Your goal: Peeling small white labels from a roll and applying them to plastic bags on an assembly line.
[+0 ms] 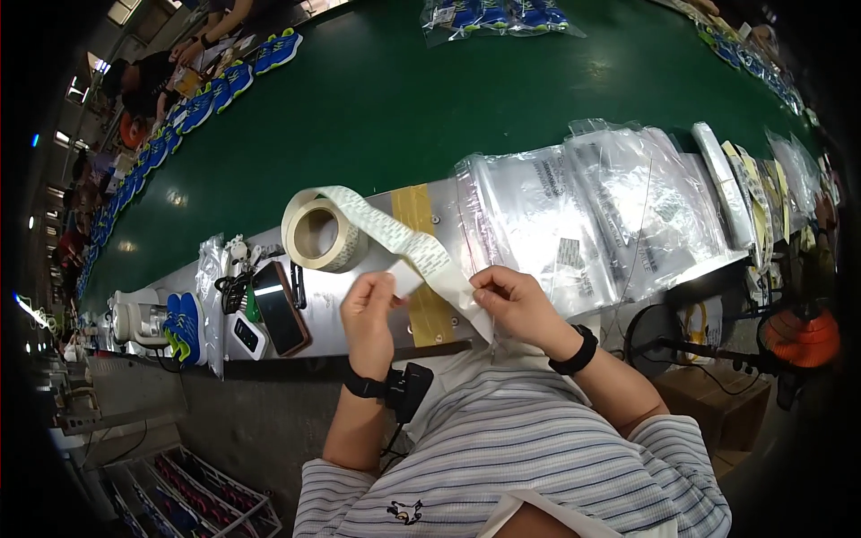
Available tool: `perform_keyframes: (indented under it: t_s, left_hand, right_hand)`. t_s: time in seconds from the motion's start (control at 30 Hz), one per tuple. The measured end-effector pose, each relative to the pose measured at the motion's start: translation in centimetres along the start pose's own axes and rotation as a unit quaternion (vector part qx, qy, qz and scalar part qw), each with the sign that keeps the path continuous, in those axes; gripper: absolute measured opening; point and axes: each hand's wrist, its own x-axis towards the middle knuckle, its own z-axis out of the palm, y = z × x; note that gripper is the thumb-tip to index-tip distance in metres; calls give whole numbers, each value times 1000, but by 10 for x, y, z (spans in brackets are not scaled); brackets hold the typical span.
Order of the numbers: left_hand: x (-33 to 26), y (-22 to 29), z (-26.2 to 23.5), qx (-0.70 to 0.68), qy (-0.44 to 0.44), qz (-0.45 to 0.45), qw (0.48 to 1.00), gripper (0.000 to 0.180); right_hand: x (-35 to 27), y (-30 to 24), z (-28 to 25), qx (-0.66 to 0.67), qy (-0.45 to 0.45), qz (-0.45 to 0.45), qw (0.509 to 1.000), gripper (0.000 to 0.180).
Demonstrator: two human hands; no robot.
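Note:
A roll of white sticker labels (321, 233) lies on the metal work shelf (359, 309), its backing strip (408, 242) trailing toward me. My left hand (369, 314) pinches a small white label (405, 280) peeled from the strip. My right hand (511, 300) grips the strip's free end, near the edge of a clear plastic bag (538, 224).
Stacks of clear plastic bags (646, 197) cover the shelf to the right. Two phones (280, 309) and a cable lie at left, beside a blue shoe (184, 327). A green conveyor belt (404, 90) carries blue shoes (215, 90) past other workers. A fan (798, 336) stands at right.

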Motion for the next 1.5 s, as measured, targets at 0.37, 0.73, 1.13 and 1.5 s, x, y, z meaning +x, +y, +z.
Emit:
perform_keyframes:
  t_s: [0.37, 0.73, 1.13, 1.5]
  left_hand:
    - [21, 10, 41, -33, -197, -195, 960, 46]
    - [47, -9, 53, -76, -280, -263, 920, 42]
    - [37, -3, 60, -130, -375, -187, 899, 53]
    - [26, -27, 81, -181, -347, -185, 901, 66]
  right_hand:
    - [-15, 3, -42, -403, 233, -176, 868, 31]
    - [-13, 3, -11, -435, 203, -216, 850, 38]
    - [-8, -8, -40, -266, 174, -258, 912, 9]
    - [5, -14, -31, -285, 277, -114, 911, 24]
